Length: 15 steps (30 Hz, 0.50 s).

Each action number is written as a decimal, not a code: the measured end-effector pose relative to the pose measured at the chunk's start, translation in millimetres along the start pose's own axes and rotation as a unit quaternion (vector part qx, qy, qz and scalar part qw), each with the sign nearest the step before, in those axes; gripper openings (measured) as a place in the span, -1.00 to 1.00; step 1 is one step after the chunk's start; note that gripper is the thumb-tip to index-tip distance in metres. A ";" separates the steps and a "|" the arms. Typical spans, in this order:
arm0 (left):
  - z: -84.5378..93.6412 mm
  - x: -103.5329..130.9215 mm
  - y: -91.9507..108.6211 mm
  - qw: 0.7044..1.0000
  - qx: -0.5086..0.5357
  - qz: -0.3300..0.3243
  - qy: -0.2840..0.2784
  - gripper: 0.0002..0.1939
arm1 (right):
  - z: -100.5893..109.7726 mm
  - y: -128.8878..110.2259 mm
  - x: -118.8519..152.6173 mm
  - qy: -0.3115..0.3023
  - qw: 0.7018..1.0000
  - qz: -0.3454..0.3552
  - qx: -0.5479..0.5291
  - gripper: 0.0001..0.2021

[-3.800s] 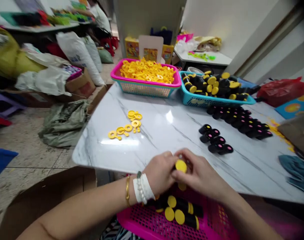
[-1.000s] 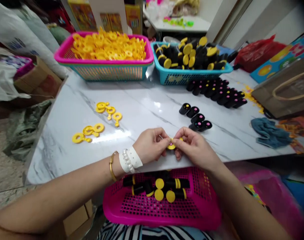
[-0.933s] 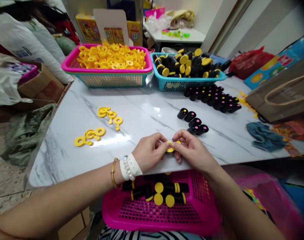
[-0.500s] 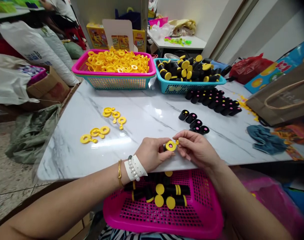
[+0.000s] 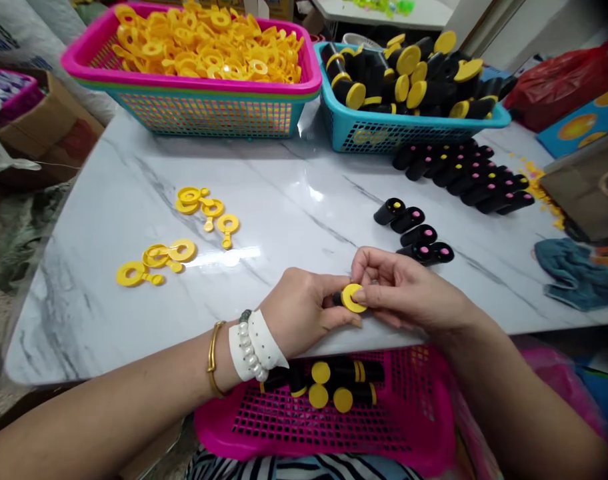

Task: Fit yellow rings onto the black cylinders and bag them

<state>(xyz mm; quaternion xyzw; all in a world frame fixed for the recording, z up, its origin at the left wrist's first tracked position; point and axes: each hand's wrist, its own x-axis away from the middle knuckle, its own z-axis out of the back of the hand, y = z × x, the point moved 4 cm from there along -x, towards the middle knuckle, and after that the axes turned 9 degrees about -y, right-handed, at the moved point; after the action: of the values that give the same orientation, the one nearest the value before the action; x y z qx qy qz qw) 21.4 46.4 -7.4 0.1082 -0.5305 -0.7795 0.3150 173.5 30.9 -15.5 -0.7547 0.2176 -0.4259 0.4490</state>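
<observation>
My left hand [image 5: 304,308] is closed around a small black tube [image 5: 337,299], gripped between thumb and fingers near the table's front edge. On the tube's end facing me sits a yellow ring cap [image 5: 353,307]. My right hand [image 5: 401,290] is closed at that cap, its thumb tip over the centre hole and its fingers curled behind. The cap's small flap is hidden by the thumb. Several loose yellow ring caps with flaps [image 5: 183,250] lie to the left. A short group of black tubes [image 5: 420,235] with pink or yellow centres stands beyond my right hand.
A pink basket [image 5: 314,437] below the table edge holds capped tubes. At the back, a pink-rimmed basket [image 5: 194,81] is heaped with yellow caps, beside a blue basket [image 5: 354,127] of capped tubes. Rows of black tubes [image 5: 464,179] and a denim cloth [image 5: 577,275] are at right.
The view has moved closer to the table. My right hand has come in against the cap, and its thumb now covers the cap's hole; the flap held beside it before is no longer visible.
</observation>
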 end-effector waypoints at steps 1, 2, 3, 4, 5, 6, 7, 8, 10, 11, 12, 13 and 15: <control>0.8 -2.0 0.2 1.000 -0.010 0.004 0.003 -0.75 | -0.7 -3.1 -1.9 0.004 1.000 -0.008 0.004 -0.76; 1.3 -3.9 0.3 1.000 -0.017 0.005 0.005 -0.75 | -1.4 -5.6 -3.6 -0.001 1.000 -0.011 0.002 -0.76; 1.8 -5.3 0.3 1.000 -0.022 0.005 0.006 -0.76 | -2.1 -6.9 -4.8 -0.012 1.000 -0.009 -0.005 -0.76; 1.8 -6.1 -0.1 1.000 -0.023 0.002 0.003 -0.76 | -3.0 -6.8 -5.2 -0.027 1.000 -0.006 -0.014 -0.76; 1.4 -6.3 -0.7 1.000 -0.018 -0.003 -0.008 -0.76 | -3.8 -5.4 -4.8 -0.047 0.999 -0.003 -0.024 -0.75; 0.5 -6.0 -1.7 1.000 -0.007 -0.005 -0.028 -0.76 | -4.2 -3.1 -3.8 -0.064 0.997 0.001 -0.033 -0.75; -0.5 -5.2 -3.0 0.999 0.009 -0.005 -0.053 -0.77 | -3.9 -0.5 -2.7 -0.076 0.996 0.008 -0.040 -0.74; -1.2 -4.3 -4.3 0.996 0.027 -0.003 -0.079 -0.78 | -2.8 2.0 -1.8 -0.083 0.995 0.017 -0.044 -0.73; -1.3 -2.2 -5.8 0.992 0.056 -0.003 -0.117 -0.79 | 0.6 5.0 -1.7 -0.087 0.995 0.033 -0.045 -0.73; -0.6 -1.4 -6.2 0.991 0.059 -0.003 -0.122 -0.79 | 1.7 5.1 -2.4 -0.090 0.994 0.036 -0.040 -0.74; 0.3 -0.8 -6.4 0.992 0.053 -0.001 -0.117 -0.82 | 1.9 4.5 -3.5 -0.095 0.994 0.035 -0.028 -0.76; 1.2 -0.7 -6.7 0.994 0.037 0.003 -0.106 -0.87 | 1.4 3.1 -4.8 -0.102 0.994 0.028 -0.011 -0.77; 2.0 -1.5 -7.6 0.997 -0.010 0.010 -0.074 -0.86 | -1.5 -1.2 -7.0 -0.119 0.993 0.001 0.028 -0.77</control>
<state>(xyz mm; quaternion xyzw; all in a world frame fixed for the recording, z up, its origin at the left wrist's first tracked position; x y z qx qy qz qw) 18.7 50.6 -13.7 0.0415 -0.5459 -0.7872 0.2840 168.4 35.7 -17.2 -0.7868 0.1518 -0.3388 0.4930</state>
